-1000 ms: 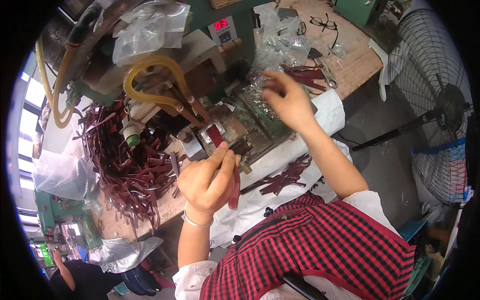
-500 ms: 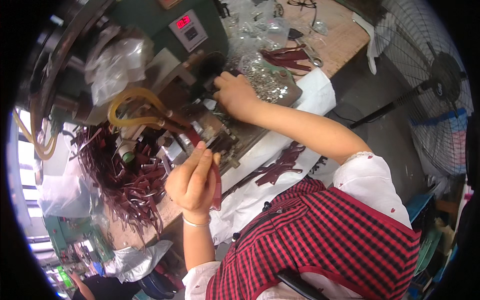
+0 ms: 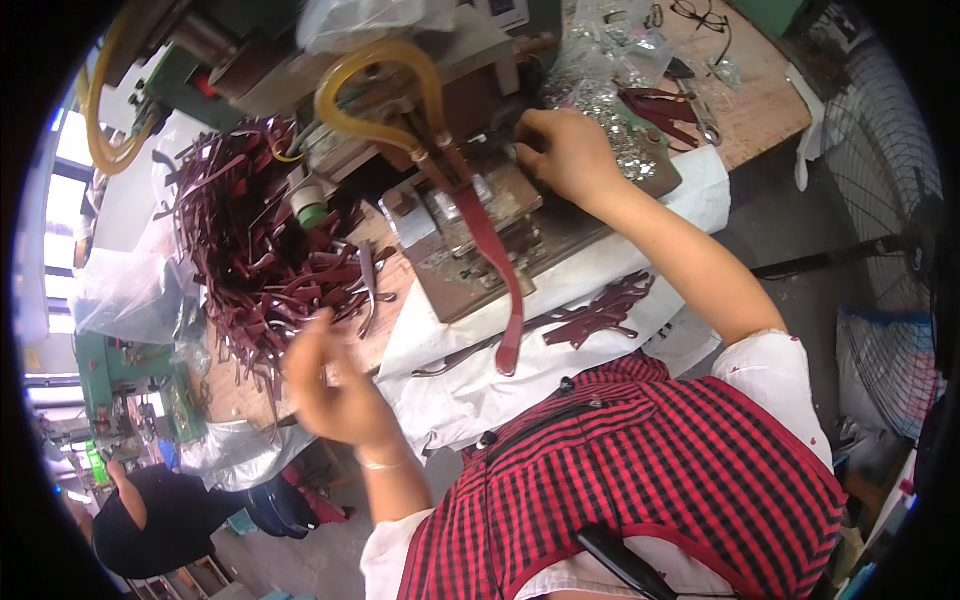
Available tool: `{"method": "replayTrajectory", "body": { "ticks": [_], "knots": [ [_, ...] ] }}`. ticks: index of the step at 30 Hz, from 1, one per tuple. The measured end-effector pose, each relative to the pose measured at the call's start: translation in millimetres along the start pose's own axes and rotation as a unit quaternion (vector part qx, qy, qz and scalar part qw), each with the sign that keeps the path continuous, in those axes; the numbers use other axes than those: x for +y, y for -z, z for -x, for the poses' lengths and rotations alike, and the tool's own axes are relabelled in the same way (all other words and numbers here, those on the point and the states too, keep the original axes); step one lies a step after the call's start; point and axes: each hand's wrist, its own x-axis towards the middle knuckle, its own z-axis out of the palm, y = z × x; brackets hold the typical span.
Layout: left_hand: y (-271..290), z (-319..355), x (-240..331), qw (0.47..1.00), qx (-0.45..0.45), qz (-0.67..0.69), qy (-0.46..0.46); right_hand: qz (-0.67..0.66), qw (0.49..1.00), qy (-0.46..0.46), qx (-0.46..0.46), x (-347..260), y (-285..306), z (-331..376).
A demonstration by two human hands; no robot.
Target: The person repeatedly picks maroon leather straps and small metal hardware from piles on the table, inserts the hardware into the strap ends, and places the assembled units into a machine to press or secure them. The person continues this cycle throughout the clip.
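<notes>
A dark red eyeglass temple [image 3: 492, 250] lies in the metal fixture [image 3: 490, 210] of a bench press, its curved end hanging over the front edge toward me. My left hand [image 3: 340, 390] is off it, beside the heap of dark red temples [image 3: 250, 250]; it is blurred, with thumb and fingers apart and nothing visible in them. At the fixture's right side is my right hand [image 3: 575, 155], its fingers curled in and pressed together. Whatever they hold, if anything, is hidden. Just right of that hand lies a pile of small shiny metal parts [image 3: 632, 150].
Yellow tubing [image 3: 325, 100] loops above the fixture. More temples [image 3: 600, 310] lie on white sheeting [image 3: 450, 400] along the bench front. Spectacles [image 3: 703, 15] rest at the far right. A fan [image 3: 880, 180] stands right of the bench; another person [image 3: 160, 520] is at lower left.
My left hand has let go of the temple and moved left toward the heap. The temple now stays in the fixture unheld. My view has swung, shifting the scene.
</notes>
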Motion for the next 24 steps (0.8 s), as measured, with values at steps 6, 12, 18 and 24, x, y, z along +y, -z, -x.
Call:
{"method": "replayTrajectory", "body": {
  "ticks": [6,12,18,24],
  "knots": [
    [-13,-36,-76,0.847,-0.255,-0.459,-0.085,-0.039,0.991,0.002,0.128,5,12,2],
    [-40,-11,-113,0.910,-0.196,-0.362,-0.050,0.011,0.977,-0.033,0.212,30,36,49],
    [-32,-32,-85,0.951,-0.212,0.062,0.214,-0.283,0.944,-0.161,0.050,-25,67,46],
    [-39,-14,-83,0.891,-0.215,0.226,0.331,-0.329,0.941,-0.031,0.079,-81,30,14]
  ]
}}
